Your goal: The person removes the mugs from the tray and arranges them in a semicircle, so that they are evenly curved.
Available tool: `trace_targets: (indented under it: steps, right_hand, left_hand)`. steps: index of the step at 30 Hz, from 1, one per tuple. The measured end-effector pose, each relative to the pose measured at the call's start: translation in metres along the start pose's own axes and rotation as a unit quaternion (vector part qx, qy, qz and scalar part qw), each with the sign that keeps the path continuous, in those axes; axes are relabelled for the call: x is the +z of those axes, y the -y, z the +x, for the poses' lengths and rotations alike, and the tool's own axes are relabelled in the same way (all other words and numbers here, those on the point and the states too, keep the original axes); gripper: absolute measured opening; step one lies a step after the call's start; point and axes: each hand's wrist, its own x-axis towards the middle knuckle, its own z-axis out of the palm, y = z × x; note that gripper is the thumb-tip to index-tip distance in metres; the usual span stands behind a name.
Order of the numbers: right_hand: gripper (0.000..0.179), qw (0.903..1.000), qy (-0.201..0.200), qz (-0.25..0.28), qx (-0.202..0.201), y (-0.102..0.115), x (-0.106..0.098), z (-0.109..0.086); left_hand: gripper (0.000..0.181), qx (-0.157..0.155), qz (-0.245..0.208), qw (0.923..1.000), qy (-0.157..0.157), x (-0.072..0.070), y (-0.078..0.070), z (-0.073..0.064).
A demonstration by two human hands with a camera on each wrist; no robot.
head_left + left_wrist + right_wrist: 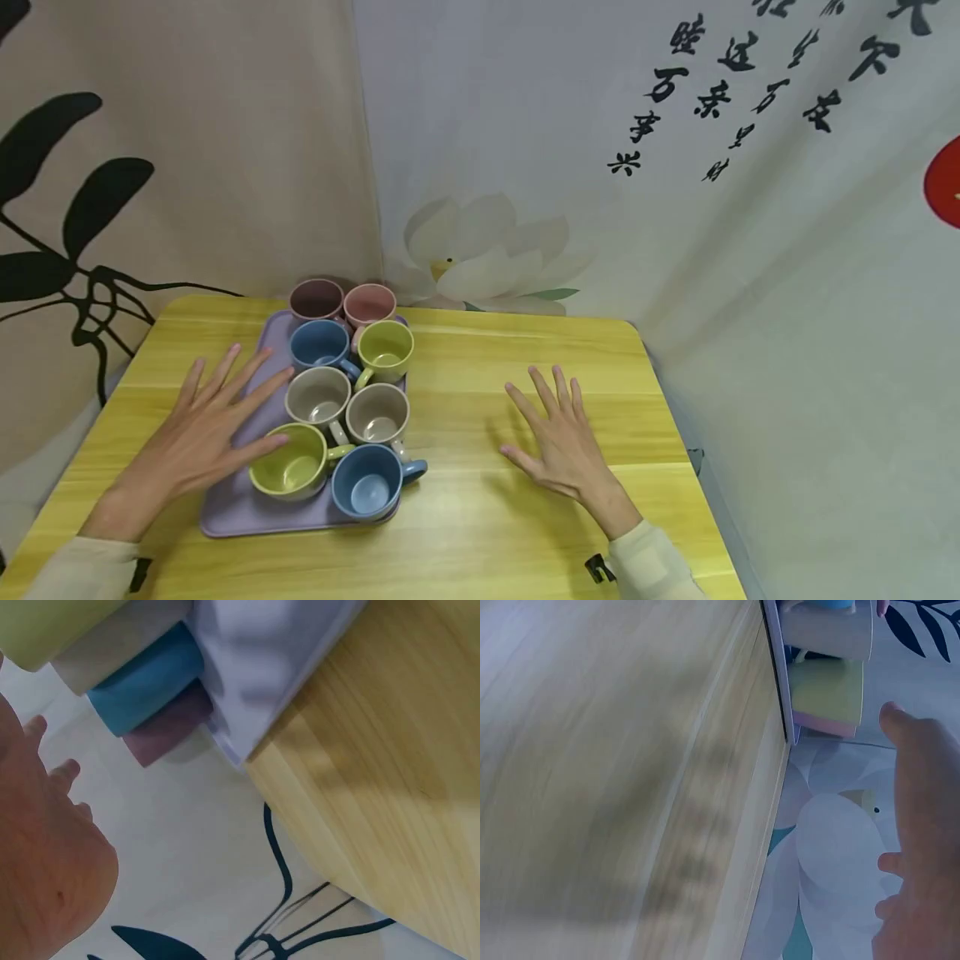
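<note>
My left hand (213, 421), fingers spread, hovers over the left side of a purple tray (247, 510). Its thumb overlaps the near-left green mug (291, 467) in the head view; whether they touch I cannot tell. Two columns of mugs stand on the tray: a blue mug (369, 483) nearest, grey mugs (318, 398) (377, 414) behind, then a blue mug (320, 346) beside a green mug (386, 350), and at the far end a dark mauve mug (316, 300) and a pink mug (370, 305). My right hand (561, 450), fingers spread and holding nothing, is above the table right of the tray.
The wooden table (480, 550) has rounded far corners. A pale curtain (495, 125) with a printed lotus (487, 258) and black characters hangs behind it. To the left, another cloth shows a dark printed plant (105, 204).
</note>
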Motion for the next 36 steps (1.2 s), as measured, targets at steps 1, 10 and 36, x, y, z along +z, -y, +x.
trace_targets:
  steps: [1,10,36]
  right_hand:
    - [0.09,1.0,-0.002,0.002,-0.002,0.002,0.001,0.0]
    - [0.091,0.9992,0.003,0.039,-0.007,0.026,0.009,0.002]
    - [0.091,0.9595,0.097,0.263,-0.025,0.098,0.033,0.015]
  left_hand:
    - [0.1,-0.002,0.0,1.0,0.0,-0.001,0.001,-0.002]
    - [0.096,-0.017,-0.031,0.9993,-0.012,0.004,0.018,-0.011]
    - [0.094,-0.101,-0.048,0.992,0.059,0.049,0.073,-0.009]
